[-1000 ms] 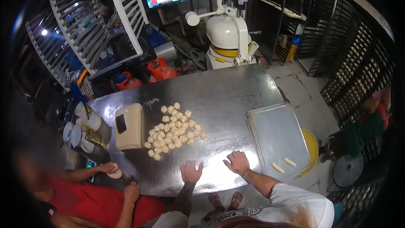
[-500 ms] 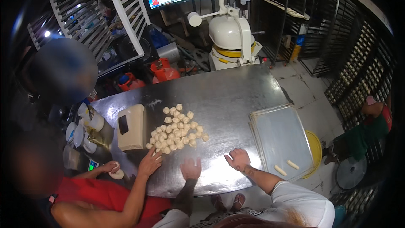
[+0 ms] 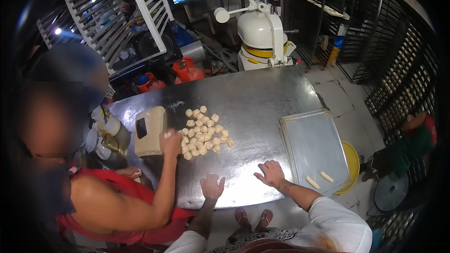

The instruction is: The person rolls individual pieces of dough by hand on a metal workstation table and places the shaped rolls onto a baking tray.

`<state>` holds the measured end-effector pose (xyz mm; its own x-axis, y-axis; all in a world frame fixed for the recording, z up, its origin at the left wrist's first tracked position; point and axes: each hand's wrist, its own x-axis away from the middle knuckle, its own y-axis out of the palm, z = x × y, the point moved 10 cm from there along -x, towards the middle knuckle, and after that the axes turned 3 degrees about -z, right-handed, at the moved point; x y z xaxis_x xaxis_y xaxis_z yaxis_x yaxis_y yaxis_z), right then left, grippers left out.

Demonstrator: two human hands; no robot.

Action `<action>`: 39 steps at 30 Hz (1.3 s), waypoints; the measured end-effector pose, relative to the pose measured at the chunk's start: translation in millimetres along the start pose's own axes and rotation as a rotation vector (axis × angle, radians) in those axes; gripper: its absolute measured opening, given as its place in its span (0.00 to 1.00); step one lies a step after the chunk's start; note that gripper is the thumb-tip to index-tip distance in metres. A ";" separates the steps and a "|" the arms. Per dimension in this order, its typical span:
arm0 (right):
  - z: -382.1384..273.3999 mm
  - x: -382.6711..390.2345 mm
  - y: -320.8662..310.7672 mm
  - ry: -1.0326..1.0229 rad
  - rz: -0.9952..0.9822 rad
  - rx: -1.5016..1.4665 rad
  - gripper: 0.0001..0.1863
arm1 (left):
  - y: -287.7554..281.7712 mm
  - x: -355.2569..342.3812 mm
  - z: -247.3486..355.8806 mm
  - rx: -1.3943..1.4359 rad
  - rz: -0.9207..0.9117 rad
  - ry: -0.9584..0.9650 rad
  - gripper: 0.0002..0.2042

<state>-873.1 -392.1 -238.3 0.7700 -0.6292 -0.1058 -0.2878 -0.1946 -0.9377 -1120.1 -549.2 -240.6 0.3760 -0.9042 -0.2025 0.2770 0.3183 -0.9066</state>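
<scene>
Reference landmark: dough pile (image 3: 200,137), many small rounded pieces lying on the steel table (image 3: 248,98).

Left hand (image 3: 212,187): palm down, nearer the wearer than the pile and slightly to its right, apart from it. Fingers slightly parted, thumb held out to the right; empty, appears to rest on the steel.

Right hand (image 3: 273,174): palm down, further right of the pile, also on its near side. Fingers spread, thumb out to the left; empty, appears to rest on the steel.

Well right of the pile: tray stack (image 3: 311,140), bearing two dough sticks (image 3: 312,182).

Co-worker, red clothing: reaching hand (image 3: 170,144) at the pile's left edge, fingers curled about something pale. Second hand (image 3: 127,172) left and near of the pile, beside pale dough; finger grip blurred, cannot tell.

Just left of the pile: cream block (image 3: 158,133), dark rectangle (image 3: 141,128) on it. Beyond the pile: white machine (image 3: 258,30).
</scene>
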 end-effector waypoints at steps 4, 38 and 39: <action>-1.1 -19.5 -2.3 0.086 -0.010 0.012 0.37 | -14.6 -14.8 -9.7 -0.067 0.198 -0.034 0.22; -1.1 0.2 11.5 0.010 -0.356 0.055 0.37 | 12.2 -2.7 -22.7 -0.075 -0.053 0.002 0.18; -6.9 5.7 3.4 0.012 -0.308 0.045 0.36 | -6.8 5.7 -7.2 -0.047 0.086 0.063 0.19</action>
<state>-873.7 -401.5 -239.8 0.8104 -0.5544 0.1893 -0.0164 -0.3445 -0.9386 -1126.2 -558.6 -238.3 0.3402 -0.8906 -0.3020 0.2039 0.3833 -0.9008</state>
